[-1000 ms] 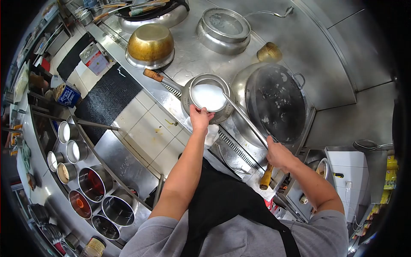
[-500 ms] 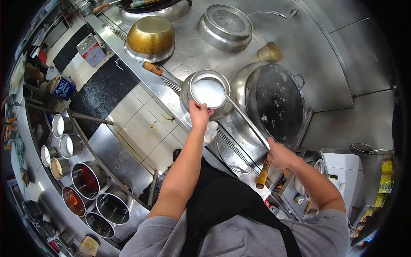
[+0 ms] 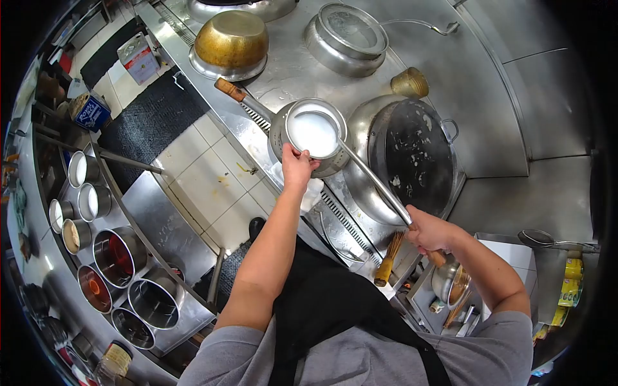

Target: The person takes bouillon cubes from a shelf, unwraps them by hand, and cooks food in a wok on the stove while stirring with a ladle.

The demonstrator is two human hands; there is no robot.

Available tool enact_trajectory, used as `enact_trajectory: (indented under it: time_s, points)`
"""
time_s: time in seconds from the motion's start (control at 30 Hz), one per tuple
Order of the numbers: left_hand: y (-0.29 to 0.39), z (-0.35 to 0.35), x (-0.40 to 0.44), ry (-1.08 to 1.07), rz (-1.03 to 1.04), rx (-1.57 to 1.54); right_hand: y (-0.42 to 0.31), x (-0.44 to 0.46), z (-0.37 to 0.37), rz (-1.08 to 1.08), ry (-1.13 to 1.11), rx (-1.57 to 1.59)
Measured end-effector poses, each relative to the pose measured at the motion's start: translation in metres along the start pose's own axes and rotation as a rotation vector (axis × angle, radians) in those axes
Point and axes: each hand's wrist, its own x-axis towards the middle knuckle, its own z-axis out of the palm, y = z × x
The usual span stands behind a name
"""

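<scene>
My left hand (image 3: 298, 167) pinches the near rim of a round metal container (image 3: 339, 116) with white contents (image 3: 313, 134). It sits over a perforated strainer (image 3: 275, 133), whose wooden-tipped handle (image 3: 230, 89) points up and left. My right hand (image 3: 428, 230) is closed around the long handle of a ladle (image 3: 376, 183), and its wooden end shows below the fist. The ladle's metal shaft runs up to the container's right rim; I cannot make out its bowl. A bamboo brush (image 3: 387, 260) lies just below my right hand. A white cloth (image 3: 312, 193) lies below the container.
A dark wok (image 3: 415, 151) stands on the burner at right. Behind are an upturned golden pot (image 3: 232, 40), a metal ring with a lid (image 3: 346, 45) and a small brass-coloured cup (image 3: 409, 83). Several seasoning pots (image 3: 120, 257) stand at left. A metal bowl (image 3: 444, 283) is at right.
The view has shifted slightly. My right hand sits a little lower and further right, and the ladle's wooden end shows more. My left hand keeps its hold on the rim.
</scene>
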Motion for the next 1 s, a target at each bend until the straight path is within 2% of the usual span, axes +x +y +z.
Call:
enact_trajectory:
  time_s: [0.27, 0.43, 1.0]
  points:
    - [0.01, -0.004, -0.001, -0.036, -0.029, 0.011, -0.016, -0.004, -0.035, 0.025, -0.208, 0.325]
    - [0.011, -0.004, 0.003, -0.036, -0.053, 0.017, -0.025, -0.005, -0.045, 0.067, -0.239, 0.355]
    - [0.01, -0.001, 0.001, -0.028, -0.057, -0.016, -0.031, -0.008, -0.01, 0.115, -0.371, 0.668]
